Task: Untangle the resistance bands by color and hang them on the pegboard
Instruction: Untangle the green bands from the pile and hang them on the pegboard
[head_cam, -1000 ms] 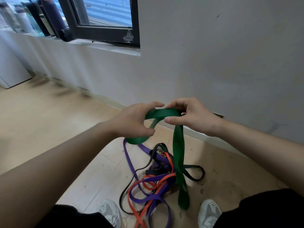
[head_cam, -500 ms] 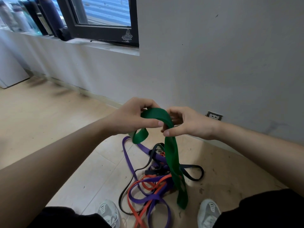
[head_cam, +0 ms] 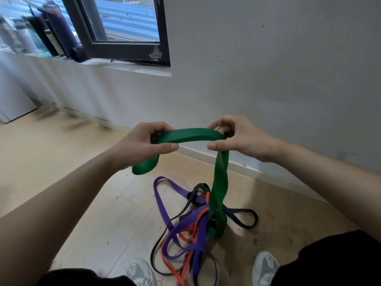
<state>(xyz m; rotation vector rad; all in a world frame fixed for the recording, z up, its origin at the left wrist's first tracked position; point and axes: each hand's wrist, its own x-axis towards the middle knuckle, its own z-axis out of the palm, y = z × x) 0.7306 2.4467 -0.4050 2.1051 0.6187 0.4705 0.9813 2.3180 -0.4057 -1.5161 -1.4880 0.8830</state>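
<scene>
A wide green resistance band stretches flat between my two hands at chest height. My left hand pinches one part of it, and a short green loop hangs below that hand. My right hand pinches the other part, from which the rest of the band drops twisted to the floor. Its lower end sits in a tangle of bands on the floor: a purple band, an orange band and a black band. No pegboard is in view.
I am crouched over a light wood floor with my two grey shoes either side of the pile. A grey wall stands close ahead, with a dark-framed window and bottles on its sill at upper left.
My hands have moved apart, and the green band's bunched top is now pulled into a flat span between them. The hanging part has shifted right and lifted a little from the pile.
</scene>
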